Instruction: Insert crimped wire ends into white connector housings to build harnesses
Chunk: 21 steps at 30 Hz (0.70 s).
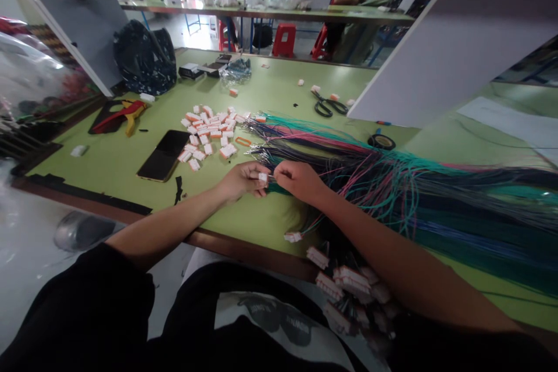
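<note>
Between the fingers of my left hand (pixel 244 180) is a small white connector housing (pixel 263 176). Close on its right, the fingers of my right hand (pixel 296 179) are pinched together at the connector's side, apparently on a thin wire whose end is hard to make out. Behind both hands lies a pile of white and orange connector housings (pixel 211 128). Long bundles of teal, pink and black wires (pixel 349 157) with bare metal ends run to the right under my right forearm. Wired connectors (pixel 349 280) hang over the table's front edge beside my body.
A phone (pixel 164 156) lies left of the pile, with red and yellow pliers (pixel 122 117) beyond it. Black scissors (pixel 328 106) and a roll of black tape (pixel 382 139) are at the back right. A dark plastic bag (pixel 145 58) stands by the left partition. People sit at a far table.
</note>
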Motion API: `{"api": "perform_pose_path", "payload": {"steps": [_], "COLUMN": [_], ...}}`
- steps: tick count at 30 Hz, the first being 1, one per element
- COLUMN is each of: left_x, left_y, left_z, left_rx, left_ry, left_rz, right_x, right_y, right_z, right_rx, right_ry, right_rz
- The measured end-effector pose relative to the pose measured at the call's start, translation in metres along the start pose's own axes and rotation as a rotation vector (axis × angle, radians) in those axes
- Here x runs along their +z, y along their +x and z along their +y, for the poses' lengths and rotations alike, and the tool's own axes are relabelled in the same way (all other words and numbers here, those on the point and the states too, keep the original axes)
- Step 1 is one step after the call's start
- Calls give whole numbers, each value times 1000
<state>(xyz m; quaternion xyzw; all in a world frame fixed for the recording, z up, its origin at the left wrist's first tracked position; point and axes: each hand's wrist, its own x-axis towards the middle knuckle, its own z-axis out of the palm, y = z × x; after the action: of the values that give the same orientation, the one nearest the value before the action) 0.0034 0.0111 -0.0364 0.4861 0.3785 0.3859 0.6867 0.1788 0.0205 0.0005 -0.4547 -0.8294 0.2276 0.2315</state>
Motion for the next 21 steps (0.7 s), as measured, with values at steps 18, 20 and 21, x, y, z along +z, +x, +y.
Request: {"api": "perform_pose_path", "payload": {"steps": [18,20,21], "left_x": [-1,-1,-2], "left_y": [1,1,1], "left_z": [-1,-1,-2], "left_rx": [4,10,14], "left_ry": [-55,-41,-31], "left_rz": [10,-15,-24], "right_x": [-2,-2,-1], "right_y": [0,1,1], "right_z": [-5,-5,-6], "right_rx": [3,11,14], "right_ry": [-53,-42,-36], "right_rz": [43,37,32]}}
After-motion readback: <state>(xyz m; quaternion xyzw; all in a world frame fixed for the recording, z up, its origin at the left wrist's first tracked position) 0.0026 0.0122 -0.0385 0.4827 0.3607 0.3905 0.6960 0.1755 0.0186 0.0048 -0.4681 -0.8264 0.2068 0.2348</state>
